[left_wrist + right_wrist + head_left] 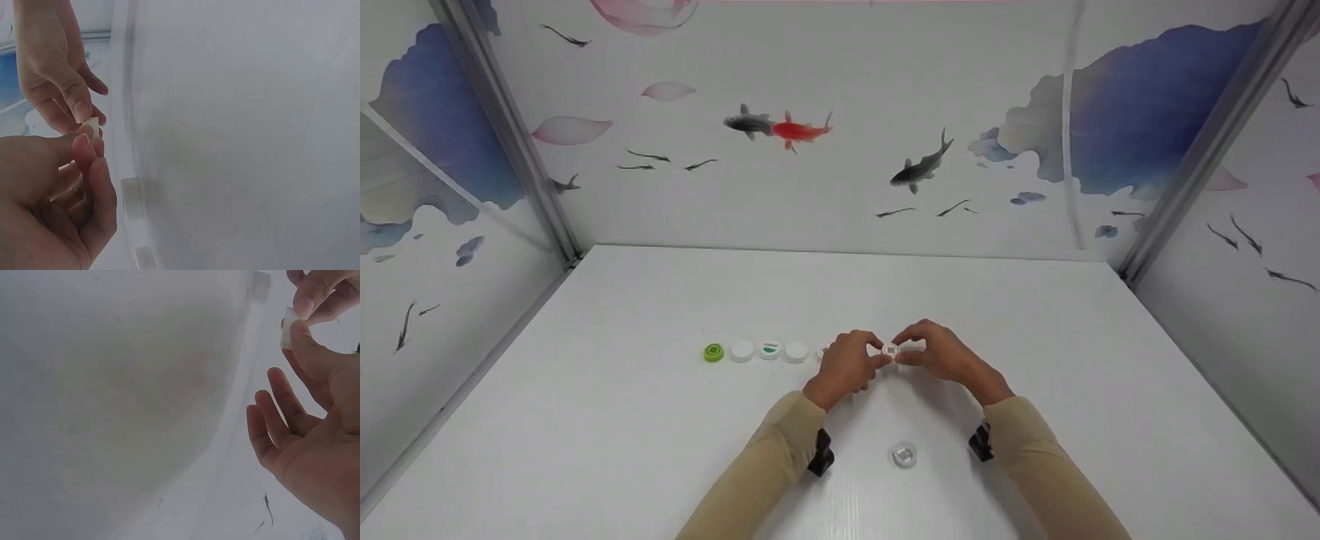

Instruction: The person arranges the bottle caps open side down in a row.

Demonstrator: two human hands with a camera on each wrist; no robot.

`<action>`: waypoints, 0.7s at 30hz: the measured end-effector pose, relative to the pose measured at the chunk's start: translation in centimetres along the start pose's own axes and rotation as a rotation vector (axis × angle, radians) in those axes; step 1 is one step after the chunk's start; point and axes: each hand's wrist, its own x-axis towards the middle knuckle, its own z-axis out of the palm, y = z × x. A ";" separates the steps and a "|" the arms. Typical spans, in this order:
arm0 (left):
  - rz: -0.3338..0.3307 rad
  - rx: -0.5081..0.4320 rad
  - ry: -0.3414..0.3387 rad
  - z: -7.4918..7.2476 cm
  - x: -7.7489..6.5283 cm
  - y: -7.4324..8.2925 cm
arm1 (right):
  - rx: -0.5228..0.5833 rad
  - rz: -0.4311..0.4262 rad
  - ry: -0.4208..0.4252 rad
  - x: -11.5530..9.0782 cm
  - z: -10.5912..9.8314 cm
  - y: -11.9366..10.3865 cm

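Between my two hands is a small white bottle cap with a square mark on its top. My left hand pinches one side of it between thumb and forefinger. From the other side my right hand pinches it too, its remaining fingers loosely spread in the right wrist view. That view shows the cap turned edge-on, raised above the table. Beside the left hand, one more cap is mostly hidden by it. Closer to me, between the forearms, lies a pale grey-white cap.
Left of my hands runs a row of caps: a green one, a plain white one, a white one with a green print and another plain white one. The white table is enclosed by printed panels.
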 end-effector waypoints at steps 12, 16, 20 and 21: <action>-0.095 -0.006 0.006 1.3 0.1 0.6 | -0.149 -0.083 -0.047 1.3 0.9 0.6; -0.131 0.038 -0.058 0.3 -0.2 1.0 | -0.142 -0.066 -0.058 1.1 0.7 0.4; -0.122 0.054 -0.123 -1.5 -1.3 1.2 | -0.107 -0.001 -0.069 0.0 -0.2 -0.3; -0.119 0.051 -0.141 -2.0 -1.7 1.2 | -0.100 0.016 -0.073 -0.5 -0.4 -0.5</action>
